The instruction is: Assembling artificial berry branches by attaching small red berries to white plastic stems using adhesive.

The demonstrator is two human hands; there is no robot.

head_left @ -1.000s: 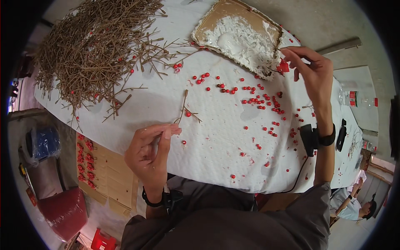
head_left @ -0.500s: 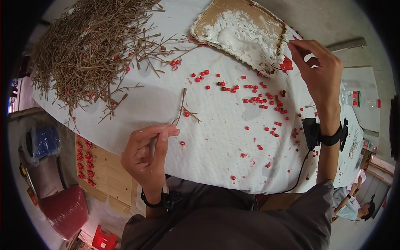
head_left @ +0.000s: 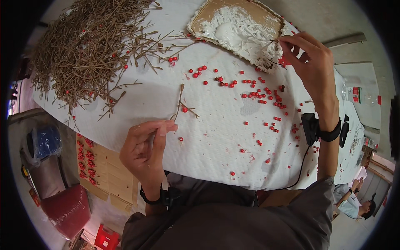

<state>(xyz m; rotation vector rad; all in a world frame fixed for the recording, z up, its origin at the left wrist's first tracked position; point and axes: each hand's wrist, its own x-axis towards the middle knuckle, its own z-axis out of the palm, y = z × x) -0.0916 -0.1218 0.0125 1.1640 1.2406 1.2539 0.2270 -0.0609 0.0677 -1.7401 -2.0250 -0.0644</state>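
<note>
My left hand [head_left: 146,143] pinches the lower end of a thin brown twig [head_left: 180,100] between thumb and fingertips. The twig forks, and one red berry [head_left: 184,110] sits at its fork. My right hand [head_left: 308,56] is closed in a pinch over the right edge of a tan board [head_left: 204,27] with a ragged white rim. A small dark tip shows at those fingertips, too small to name. White paste [head_left: 233,35] is smeared thickly across the board. Partly hidden below my right hand lies something red [head_left: 284,61].
Loose red berries [head_left: 254,85] lie scattered over the white cloth [head_left: 216,146]. A large heap of brown twigs [head_left: 83,50] covers the far left. Finished-looking red berry clusters [head_left: 89,162] rest on cardboard [head_left: 108,175] below left. A plastic bottle [head_left: 366,96] and another person [head_left: 354,200] are at right.
My right hand has moved slightly left, further over the paste, and a dark tip now shows at its fingers. My left hand still holds the twig almost in place.
</note>
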